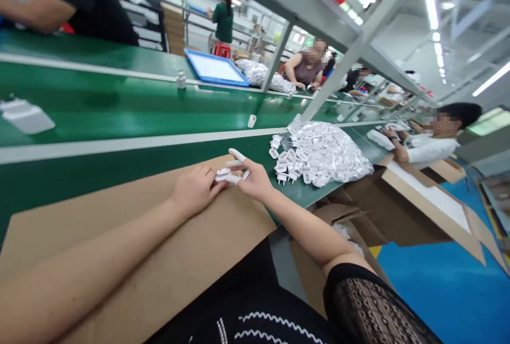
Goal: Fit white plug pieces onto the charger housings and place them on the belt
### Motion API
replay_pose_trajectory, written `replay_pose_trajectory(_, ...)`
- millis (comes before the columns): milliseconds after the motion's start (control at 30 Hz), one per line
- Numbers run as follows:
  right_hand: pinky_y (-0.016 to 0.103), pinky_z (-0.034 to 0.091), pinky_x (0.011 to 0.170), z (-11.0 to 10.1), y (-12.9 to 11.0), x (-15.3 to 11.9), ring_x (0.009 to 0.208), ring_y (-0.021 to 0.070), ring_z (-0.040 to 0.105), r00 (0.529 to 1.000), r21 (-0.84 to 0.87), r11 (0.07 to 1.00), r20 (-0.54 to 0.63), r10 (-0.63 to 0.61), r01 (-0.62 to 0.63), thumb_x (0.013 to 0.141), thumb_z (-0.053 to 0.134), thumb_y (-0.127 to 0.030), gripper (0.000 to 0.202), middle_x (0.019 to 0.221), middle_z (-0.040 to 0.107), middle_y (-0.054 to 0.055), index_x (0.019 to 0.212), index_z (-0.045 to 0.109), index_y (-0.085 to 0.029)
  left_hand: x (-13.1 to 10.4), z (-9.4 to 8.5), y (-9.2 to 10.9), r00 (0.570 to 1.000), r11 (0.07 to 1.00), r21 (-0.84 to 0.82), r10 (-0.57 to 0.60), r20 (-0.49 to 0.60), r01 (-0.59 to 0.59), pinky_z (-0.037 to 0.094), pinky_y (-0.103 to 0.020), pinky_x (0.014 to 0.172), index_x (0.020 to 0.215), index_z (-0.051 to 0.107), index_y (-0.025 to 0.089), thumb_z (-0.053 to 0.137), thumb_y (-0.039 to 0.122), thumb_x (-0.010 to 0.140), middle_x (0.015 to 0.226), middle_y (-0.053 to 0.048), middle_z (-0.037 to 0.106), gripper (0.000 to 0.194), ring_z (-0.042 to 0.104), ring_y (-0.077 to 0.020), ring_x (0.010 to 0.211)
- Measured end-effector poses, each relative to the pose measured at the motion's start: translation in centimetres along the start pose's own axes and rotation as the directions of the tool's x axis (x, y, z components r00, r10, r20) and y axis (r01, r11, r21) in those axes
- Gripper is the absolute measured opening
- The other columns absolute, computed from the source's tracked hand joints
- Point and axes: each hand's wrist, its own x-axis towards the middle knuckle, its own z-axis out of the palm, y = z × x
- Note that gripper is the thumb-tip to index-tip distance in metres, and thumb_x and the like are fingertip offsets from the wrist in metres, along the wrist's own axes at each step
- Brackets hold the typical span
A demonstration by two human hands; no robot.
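Observation:
Over the cardboard sheet (pixel 131 227), my left hand (pixel 193 190) is closed, its fingertips and thumb pinching a small white plug adapter (pixel 223 174). My right hand (pixel 257 180) meets it from the other side; white covers sit on its fingertips, and its thumb and fingers close around the adapter's right end. A small white piece with a dark edge shows against the right fingers, too small to identify. To the right, a clear plastic bag (pixel 338 153) spills several white plug adapters (pixel 289 166) with pins onto the green table.
Beyond the cardboard runs a green conveyor belt (pixel 139 105) bearing scattered white adapters (pixel 27 115). A blue-rimmed tray (pixel 217 83) lies on the far side. A slanted metal frame post (pixel 338 73) rises past the bag. Open cartons (pixel 430 206) stand at right, near a seated co-worker in white.

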Motion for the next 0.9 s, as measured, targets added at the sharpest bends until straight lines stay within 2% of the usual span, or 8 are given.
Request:
replay_pose_trajectory(100, 0.042, 0.047, 0.113, -2.0, 2.4, -2.4, 0.131, 0.0239, 0.062, 0.942, -0.130, 0.986, -0.305, -0.140, 0.104, 0.091, 0.063, -0.030, 0.058, 0.139, 0.068, 0.010, 0.148, 0.057, -0.024, 0.0, -0.2, -0.3, 1.000, 0.998, -0.052, 0.020, 0.005, -0.020, 0.048, -0.037, 0.059, 0.084, 0.067, 0.021, 0.048, 0.052, 0.104, 0.084, -0.011, 0.071, 0.041, 0.069, -0.0285, 0.083)
replay_pose_trajectory(200, 0.051, 0.038, 0.120, -4.4, 5.3, -4.4, 0.140, 0.0298, 0.053, 0.840, -0.348, 0.936, -0.524, -0.139, -0.062, 0.094, 0.056, -0.030, 0.052, 0.141, 0.063, 0.017, 0.145, 0.059, -0.019, 0.0, 0.0, -0.7, 0.996, 0.985, -0.157, -0.054, 0.076, 0.065, 0.053, -0.038, 0.065, 0.100, 0.070, 0.021, 0.054, 0.053, 0.099, 0.100, -0.011, 0.074, 0.036, 0.069, -0.0306, 0.096)
replay_pose_trajectory(300, 0.064, 0.029, 0.121, -5.7, 7.9, -4.8, 0.149, 0.0396, 0.039, 0.859, -0.443, 0.863, -0.511, -0.020, -0.243, 0.094, 0.058, -0.035, 0.053, 0.148, 0.054, 0.023, 0.144, 0.058, -0.016, 0.1, 0.2, -1.1, 0.980, 0.936, -0.310, -0.128, 0.151, 0.170, 0.056, -0.039, 0.079, 0.128, 0.066, 0.019, 0.061, 0.053, 0.093, 0.122, -0.012, 0.071, 0.049, 0.068, -0.0304, 0.105)
replay_pose_trajectory(400, 0.076, 0.023, 0.113, -5.4, 9.3, -3.6, 0.149, 0.0485, 0.030, 0.877, -0.522, 0.752, -0.454, 0.155, -0.403, 0.091, 0.067, -0.046, 0.053, 0.145, 0.053, 0.022, 0.137, 0.062, -0.020, 0.2, 0.4, -1.5, 0.968, 0.839, -0.496, -0.130, 0.214, 0.223, 0.055, -0.040, 0.083, 0.127, 0.067, 0.019, 0.062, 0.052, 0.092, 0.120, -0.012, 0.071, 0.049, 0.068, -0.0271, 0.097)
replay_pose_trajectory(500, 0.064, 0.032, 0.107, -4.9, 9.8, -2.2, 0.133, 0.0425, 0.045, 0.899, -0.603, 0.684, -0.394, 0.194, -0.412, 0.092, 0.065, -0.037, 0.036, 0.131, 0.059, 0.019, 0.124, 0.067, -0.020, 0.4, 0.5, -1.8, 0.924, 0.692, -0.619, -0.212, 0.318, 0.371, 0.055, -0.040, 0.080, 0.119, 0.071, 0.020, 0.069, 0.057, 0.085, 0.108, -0.010, 0.074, 0.049, 0.068, -0.0257, 0.088)
replay_pose_trajectory(600, 0.049, 0.037, 0.095, -5.2, 10.2, -1.4, 0.116, 0.0361, 0.051, 0.920, -0.663, 0.655, -0.367, 0.136, -0.361, 0.088, 0.060, -0.023, 0.024, 0.120, 0.061, 0.017, 0.110, 0.068, -0.018, 0.7, 0.2, -1.9, 0.848, 0.481, -0.698, -0.295, 0.441, 0.530, 0.056, -0.043, 0.089, 0.121, 0.071, 0.019, 0.079, 0.061, 0.075, 0.113, -0.011, 0.075, 0.063, 0.070, -0.0279, 0.096)
replay_pose_trajectory(800, 0.040, 0.039, 0.085, -8.0, 11.1, -0.5, 0.102, 0.0314, 0.054, 0.953, -0.637, 0.743, -0.302, 0.006, -0.207, 0.079, 0.058, -0.019, 0.010, 0.103, 0.062, 0.014, 0.088, 0.061, -0.019, 1.1, -0.7, -1.9, 0.766, 0.221, -0.743, -0.321, 0.557, 0.632, 0.051, -0.047, 0.106, 0.120, 0.069, 0.016, 0.088, 0.064, 0.066, 0.124, -0.014, 0.074, 0.075, 0.069, -0.0321, 0.114)
replay_pose_trajectory(900, 0.039, 0.042, 0.085, -9.5, 10.9, 0.5, 0.096, 0.0289, 0.054, 0.895, -0.373, 0.895, -0.443, 0.060, -0.245, 0.074, 0.062, -0.020, 0.007, 0.094, 0.060, 0.010, 0.079, 0.056, -0.022, 0.9, -0.5, -1.8, 0.747, 0.184, -0.741, -0.353, 0.563, 0.646, 0.051, -0.046, 0.106, 0.122, 0.068, 0.017, 0.089, 0.062, 0.066, 0.124, -0.014, 0.074, 0.075, 0.069, -0.0316, 0.115)
